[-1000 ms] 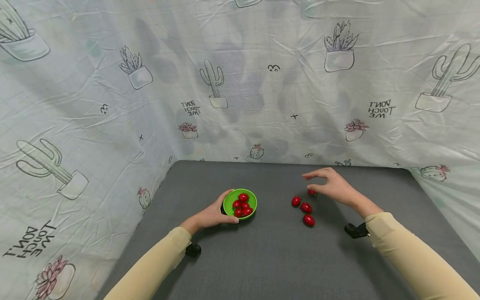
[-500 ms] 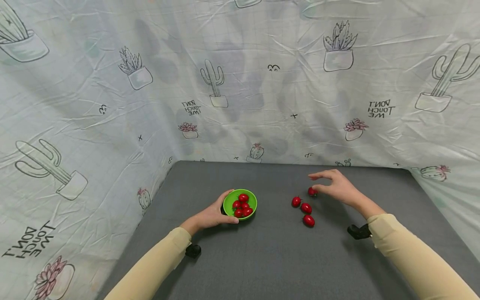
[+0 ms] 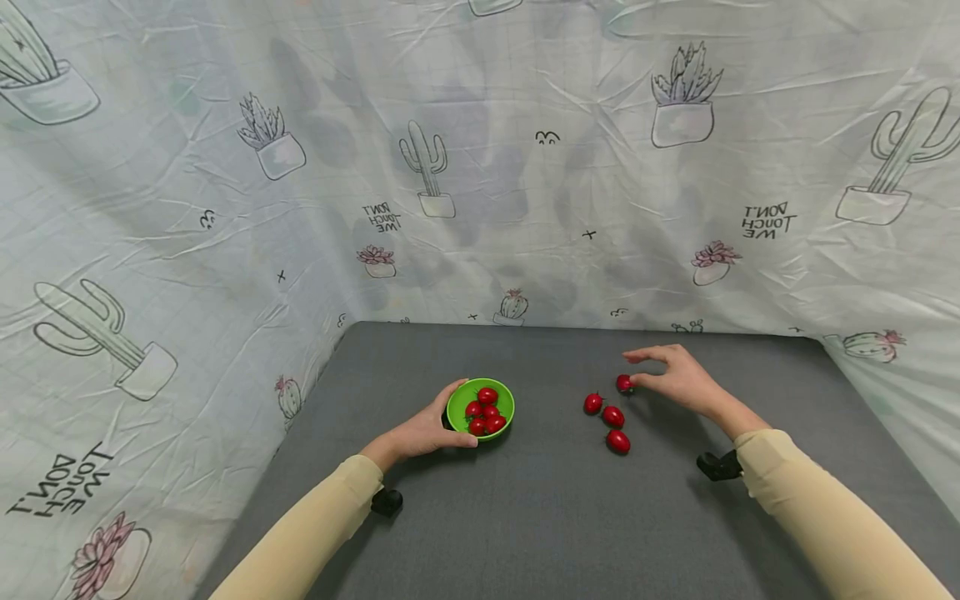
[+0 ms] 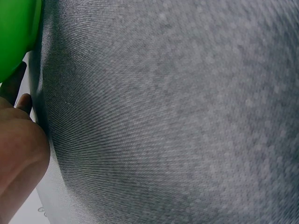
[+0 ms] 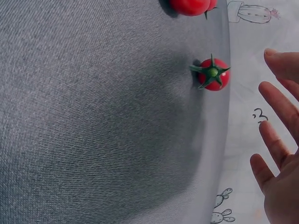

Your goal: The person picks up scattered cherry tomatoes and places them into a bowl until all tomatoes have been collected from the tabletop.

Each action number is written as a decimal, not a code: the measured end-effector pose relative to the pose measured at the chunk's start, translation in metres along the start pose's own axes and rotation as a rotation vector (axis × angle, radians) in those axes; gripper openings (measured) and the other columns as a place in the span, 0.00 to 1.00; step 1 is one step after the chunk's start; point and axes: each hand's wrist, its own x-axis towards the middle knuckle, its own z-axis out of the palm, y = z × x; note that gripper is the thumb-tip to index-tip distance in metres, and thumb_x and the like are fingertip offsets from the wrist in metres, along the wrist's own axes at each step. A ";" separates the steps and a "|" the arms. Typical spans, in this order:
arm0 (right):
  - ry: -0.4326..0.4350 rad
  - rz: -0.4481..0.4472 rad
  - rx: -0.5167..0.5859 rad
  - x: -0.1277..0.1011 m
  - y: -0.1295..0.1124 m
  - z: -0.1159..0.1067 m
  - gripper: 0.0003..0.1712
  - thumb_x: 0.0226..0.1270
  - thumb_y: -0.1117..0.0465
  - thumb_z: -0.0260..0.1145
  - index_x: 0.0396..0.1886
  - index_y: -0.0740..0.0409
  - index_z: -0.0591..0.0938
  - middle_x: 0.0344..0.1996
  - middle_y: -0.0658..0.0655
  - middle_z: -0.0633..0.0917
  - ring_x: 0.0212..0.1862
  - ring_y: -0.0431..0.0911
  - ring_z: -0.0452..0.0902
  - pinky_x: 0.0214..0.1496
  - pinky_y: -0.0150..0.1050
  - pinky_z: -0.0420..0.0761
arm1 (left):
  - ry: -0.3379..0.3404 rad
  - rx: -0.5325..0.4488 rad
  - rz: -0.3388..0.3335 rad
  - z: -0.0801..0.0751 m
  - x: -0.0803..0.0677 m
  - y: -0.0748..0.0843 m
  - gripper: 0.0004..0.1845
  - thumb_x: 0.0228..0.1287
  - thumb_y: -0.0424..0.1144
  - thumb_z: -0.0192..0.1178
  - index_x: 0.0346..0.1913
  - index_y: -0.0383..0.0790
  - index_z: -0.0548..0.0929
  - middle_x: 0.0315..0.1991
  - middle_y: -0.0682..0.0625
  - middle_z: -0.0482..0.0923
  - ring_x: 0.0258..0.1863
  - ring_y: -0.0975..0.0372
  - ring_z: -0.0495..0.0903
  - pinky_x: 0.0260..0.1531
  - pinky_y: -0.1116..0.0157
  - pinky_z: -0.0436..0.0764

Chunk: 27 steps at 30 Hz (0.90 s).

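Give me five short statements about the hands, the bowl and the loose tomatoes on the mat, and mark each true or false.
1. The left hand holds the green bowl at its rim. True.
2. The green bowl is empty. False: several red tomatoes lie in it.
3. Four tomatoes lie loose on the grey mat, right of the bowl. True.
4. The right hand grips the nearest tomato firmly. False: the right wrist view shows its fingers straight and apart from that tomato.
5. The right hand is beside the loose tomato that lies closest to the person. False: it is by the farthest one; the closest tomato lies apart from the hand.
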 end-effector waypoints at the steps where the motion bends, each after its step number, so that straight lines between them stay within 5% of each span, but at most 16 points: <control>1: -0.001 0.005 0.002 0.000 0.001 0.000 0.29 0.74 0.50 0.69 0.70 0.57 0.78 0.63 0.62 0.80 0.71 0.63 0.57 0.63 0.68 0.62 | -0.001 -0.001 0.001 0.000 0.000 0.000 0.57 0.58 0.51 0.77 0.82 0.60 0.49 0.79 0.48 0.52 0.77 0.52 0.54 0.71 0.43 0.57; 27: -0.021 0.022 -0.053 0.004 0.022 0.019 0.34 0.68 0.54 0.74 0.70 0.62 0.77 0.62 0.67 0.80 0.69 0.68 0.63 0.64 0.71 0.62 | -0.018 -0.018 -0.014 -0.004 0.004 -0.003 0.59 0.56 0.53 0.78 0.82 0.62 0.48 0.79 0.51 0.51 0.78 0.54 0.53 0.72 0.43 0.57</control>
